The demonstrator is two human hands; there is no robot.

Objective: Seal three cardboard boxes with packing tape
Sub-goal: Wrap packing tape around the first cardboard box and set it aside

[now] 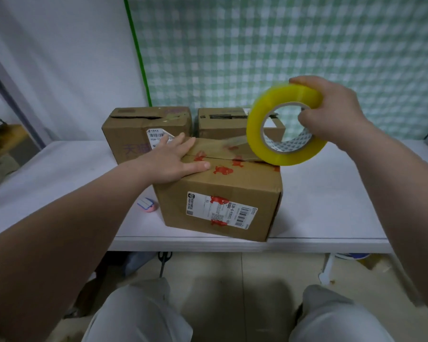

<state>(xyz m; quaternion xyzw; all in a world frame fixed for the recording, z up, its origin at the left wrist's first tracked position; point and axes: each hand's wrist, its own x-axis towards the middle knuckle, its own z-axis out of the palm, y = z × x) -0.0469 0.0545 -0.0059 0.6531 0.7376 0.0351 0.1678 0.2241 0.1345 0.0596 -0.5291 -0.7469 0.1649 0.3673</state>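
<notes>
A cardboard box (pixel 232 191) with red marks and a shipping label stands at the table's front edge. My left hand (pixel 176 159) lies flat on the left part of its top, fingers spread, pressing the flaps. My right hand (pixel 331 114) grips a yellow roll of packing tape (pixel 286 124) above the box's right end, fingers through the core. A stretch of clear tape (pixel 232 144) runs from the roll across the box top toward my left hand. Two more cardboard boxes stand behind: one at the back left (pixel 134 129), one at the back right (pixel 220 122), partly hidden by the roll.
The boxes rest on a white table (pixel 331 198) against a checked green curtain (pixel 282 45). A small pink and blue object (pixel 147 204) lies left of the front box. Scissors (pixel 164 261) lie on the floor beneath the table edge. My knees show at the bottom.
</notes>
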